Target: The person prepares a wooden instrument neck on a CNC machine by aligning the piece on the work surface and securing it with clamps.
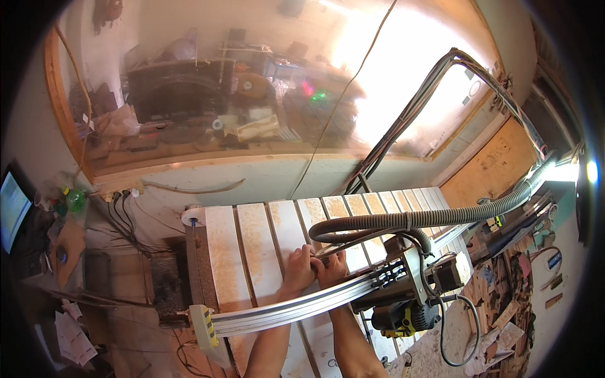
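Note:
Both forearms reach beneath the silver gantry rail (296,307) of a CNC router, over its white slatted bed (252,246). My left hand (299,269) is closed, its fingers bent over a slot between slats. Right beside it, almost touching, my right hand (332,271) is closed too, with its fingers curled toward the left one. Something small and dark seems to sit between the fingertips, but I cannot make out what it is. A grey corrugated hose (391,220) loops just beyond my hands. The black-and-yellow router motor (400,318) hangs on the carriage to the right.
Brown dust coats parts of the bed. A yellow-and-white end block (205,331) closes the rail's left end. Behind the bed is a large window (220,94). A computer screen (14,208) stands far left, and wood scraps (504,309) lie heaped at right.

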A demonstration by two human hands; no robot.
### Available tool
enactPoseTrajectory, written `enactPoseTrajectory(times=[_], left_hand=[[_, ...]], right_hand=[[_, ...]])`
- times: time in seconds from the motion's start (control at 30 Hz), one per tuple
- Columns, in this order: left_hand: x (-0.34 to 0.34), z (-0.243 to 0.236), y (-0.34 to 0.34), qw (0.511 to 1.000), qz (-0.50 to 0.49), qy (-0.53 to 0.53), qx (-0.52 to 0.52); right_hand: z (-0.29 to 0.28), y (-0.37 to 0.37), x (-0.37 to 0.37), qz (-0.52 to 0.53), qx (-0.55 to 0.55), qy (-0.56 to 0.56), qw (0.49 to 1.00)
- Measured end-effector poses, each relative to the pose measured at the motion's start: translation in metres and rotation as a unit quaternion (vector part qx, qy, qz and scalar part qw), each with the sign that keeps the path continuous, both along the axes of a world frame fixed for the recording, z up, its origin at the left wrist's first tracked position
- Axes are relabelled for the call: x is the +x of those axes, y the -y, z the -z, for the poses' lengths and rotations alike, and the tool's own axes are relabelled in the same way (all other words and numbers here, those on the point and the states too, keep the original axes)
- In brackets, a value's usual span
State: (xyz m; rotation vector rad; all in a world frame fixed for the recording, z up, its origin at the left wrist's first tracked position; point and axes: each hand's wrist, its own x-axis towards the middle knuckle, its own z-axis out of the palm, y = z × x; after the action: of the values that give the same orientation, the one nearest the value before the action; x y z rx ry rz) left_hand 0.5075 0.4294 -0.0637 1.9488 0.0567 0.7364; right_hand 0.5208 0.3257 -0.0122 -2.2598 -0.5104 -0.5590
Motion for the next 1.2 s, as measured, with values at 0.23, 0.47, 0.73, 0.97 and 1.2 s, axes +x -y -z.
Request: enactPoseTrajectory(times=[0.23,0.47,0.73,0.97,1.2], left_hand=[[0.003,-0.006,0.0,0.999,0.023,0.038,-0.025],[-0.004,-0.005,-0.007,1.0,0.007,0.029,0.0],[0.003,-0.003,0.012,1.0,-0.005,-0.017,-0.017],[0.003,0.011,0.001,0.999,0.002,-0.034,-0.008],[0.004,0.01,0.001,0.993,0.058,-0.046,-0.091]], right_hand=[[0.015,-0.011,0.009,0.113,-0.135,-0.062,0.982],[-0.003,-0.008,-0.005,-0.006,0.007,-0.001,1.0],[0.011,0.022,0.004,-0.039,0.022,-0.023,0.999],[0.021,-0.012,0.008,0.137,-0.051,-0.058,0.988],[-0.003,-0.01,-0.009,0.048,0.022,-0.028,0.998]])
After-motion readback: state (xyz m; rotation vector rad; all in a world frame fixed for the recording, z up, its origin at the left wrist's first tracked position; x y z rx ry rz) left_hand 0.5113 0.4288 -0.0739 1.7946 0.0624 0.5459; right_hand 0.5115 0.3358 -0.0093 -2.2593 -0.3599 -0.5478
